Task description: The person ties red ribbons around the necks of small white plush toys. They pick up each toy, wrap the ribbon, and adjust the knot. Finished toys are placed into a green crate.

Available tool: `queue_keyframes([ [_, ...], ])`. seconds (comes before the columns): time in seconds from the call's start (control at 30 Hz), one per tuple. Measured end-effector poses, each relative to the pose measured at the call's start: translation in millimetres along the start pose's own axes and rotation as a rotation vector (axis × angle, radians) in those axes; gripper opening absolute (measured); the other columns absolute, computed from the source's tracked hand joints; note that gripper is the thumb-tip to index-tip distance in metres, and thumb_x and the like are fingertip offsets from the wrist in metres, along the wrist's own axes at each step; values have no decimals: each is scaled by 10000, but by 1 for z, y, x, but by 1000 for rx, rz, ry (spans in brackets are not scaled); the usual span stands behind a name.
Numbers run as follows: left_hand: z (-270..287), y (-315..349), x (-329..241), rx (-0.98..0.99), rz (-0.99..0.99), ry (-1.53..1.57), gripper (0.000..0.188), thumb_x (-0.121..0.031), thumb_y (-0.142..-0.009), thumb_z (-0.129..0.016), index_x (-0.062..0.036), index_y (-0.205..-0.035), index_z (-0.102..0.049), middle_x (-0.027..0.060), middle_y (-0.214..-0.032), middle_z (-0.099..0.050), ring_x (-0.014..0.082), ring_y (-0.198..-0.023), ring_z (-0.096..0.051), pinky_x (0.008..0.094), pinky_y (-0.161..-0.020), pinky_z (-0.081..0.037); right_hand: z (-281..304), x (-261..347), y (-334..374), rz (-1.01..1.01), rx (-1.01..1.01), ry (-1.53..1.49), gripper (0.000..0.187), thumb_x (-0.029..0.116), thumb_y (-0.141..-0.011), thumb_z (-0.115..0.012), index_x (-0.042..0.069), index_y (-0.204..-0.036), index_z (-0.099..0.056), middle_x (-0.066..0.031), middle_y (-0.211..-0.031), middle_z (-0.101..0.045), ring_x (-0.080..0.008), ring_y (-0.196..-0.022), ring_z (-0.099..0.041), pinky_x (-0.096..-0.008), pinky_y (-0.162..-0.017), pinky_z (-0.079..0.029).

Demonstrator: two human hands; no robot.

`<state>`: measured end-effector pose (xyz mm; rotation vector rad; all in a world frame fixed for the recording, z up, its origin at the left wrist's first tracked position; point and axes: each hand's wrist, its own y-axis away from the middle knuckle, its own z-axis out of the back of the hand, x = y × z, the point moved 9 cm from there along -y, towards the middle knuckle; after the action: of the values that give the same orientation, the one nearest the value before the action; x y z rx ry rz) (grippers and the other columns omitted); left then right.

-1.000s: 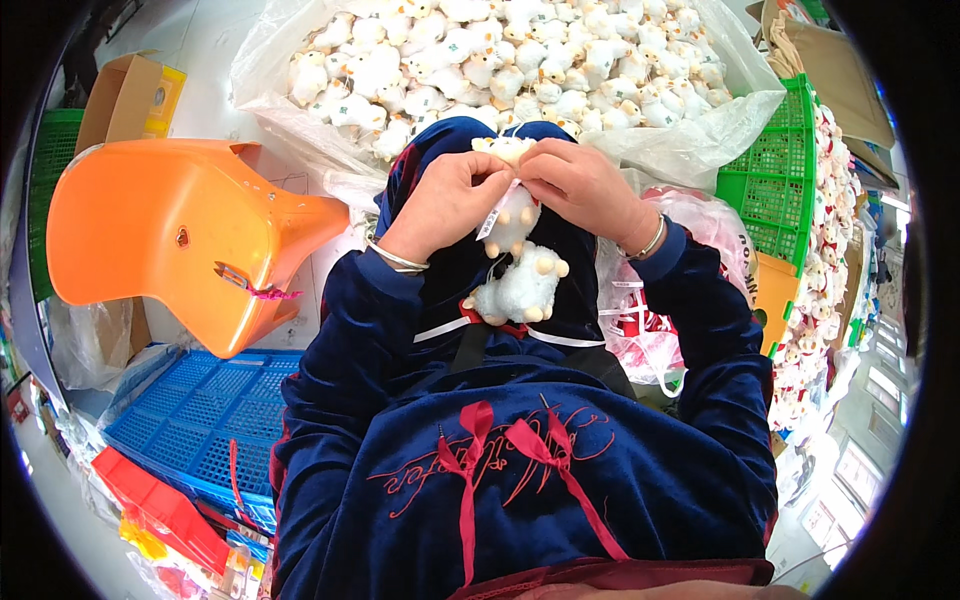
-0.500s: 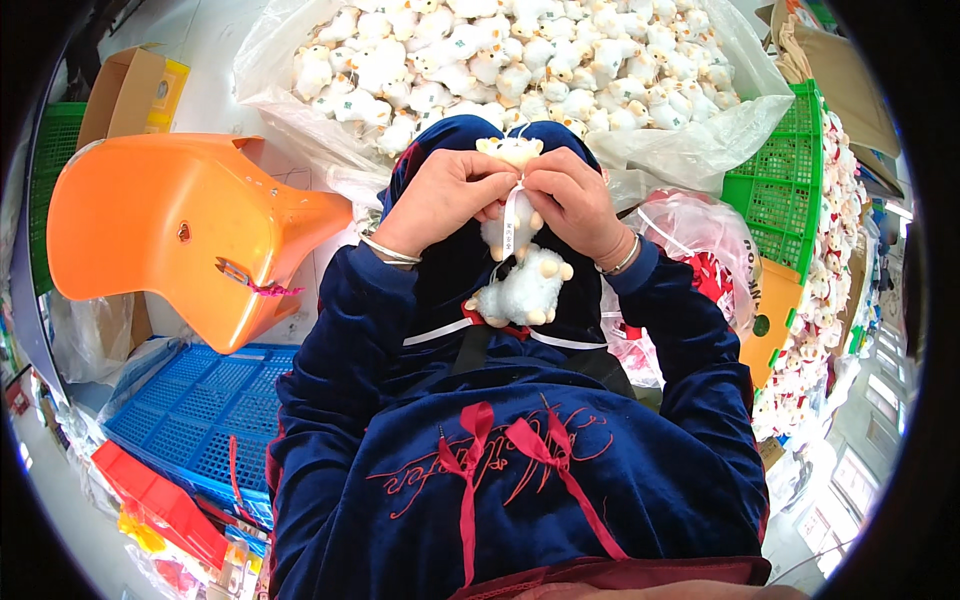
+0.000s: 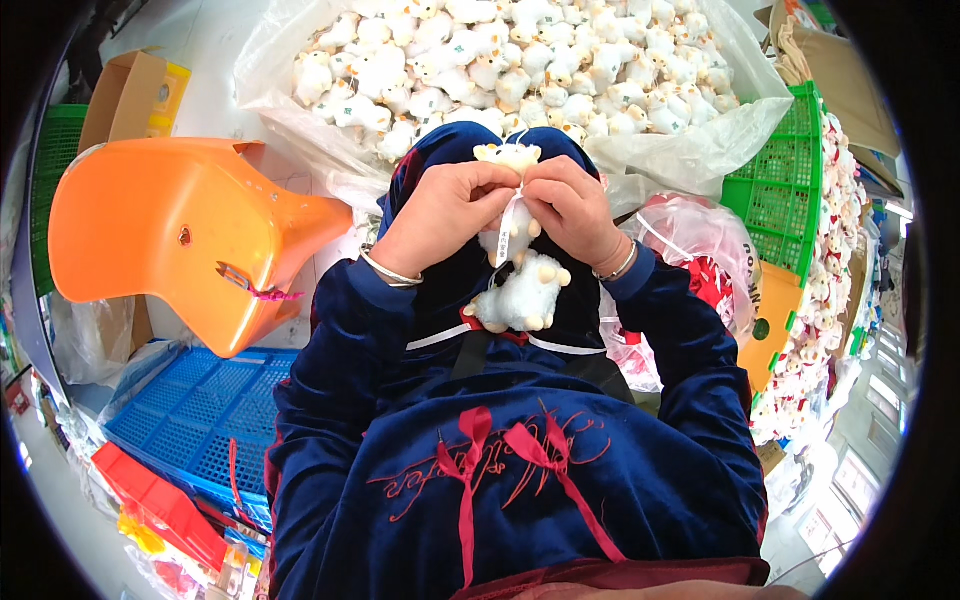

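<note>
Left hand and right hand pinch the white ribbon at the plush toy's neck, just far of a second toy; even tension should keep it untwisted.

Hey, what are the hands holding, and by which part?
The left hand and right hand hold a small white plush toy at the neck, just below its head, where a white ribbon hangs. Whether each grips plush or ribbon is hidden.

Cream-headed white plush toy, white ribbon, orange chair, blue crate
</note>
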<state>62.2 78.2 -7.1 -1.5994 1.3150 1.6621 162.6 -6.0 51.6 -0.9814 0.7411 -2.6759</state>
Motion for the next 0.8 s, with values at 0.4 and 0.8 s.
queue_keyframes([
  [0.4,6,-5,-17,-25,-93,-313,146,-53,-972,-637,9,-1084,-708,22,-804,-675,64,-688,-608,235,-632,-509,0,-3,5,-13,-33,-10,194,9,-797,-760,44,-962,-663,-101,-984,-683,-290,-851,-667,-356,-724,-558],
  [0.8,5,-4,-32,-42,-249,-505,138,-72,-952,-658,12,-1052,-700,86,-782,-701,140,-693,-657,278,-654,-526,0,-5,5,-20,-45,-8,191,12,-793,-766,37,-950,-660,-102,-981,-683,-288,-850,-670,-353,-720,-559],
])
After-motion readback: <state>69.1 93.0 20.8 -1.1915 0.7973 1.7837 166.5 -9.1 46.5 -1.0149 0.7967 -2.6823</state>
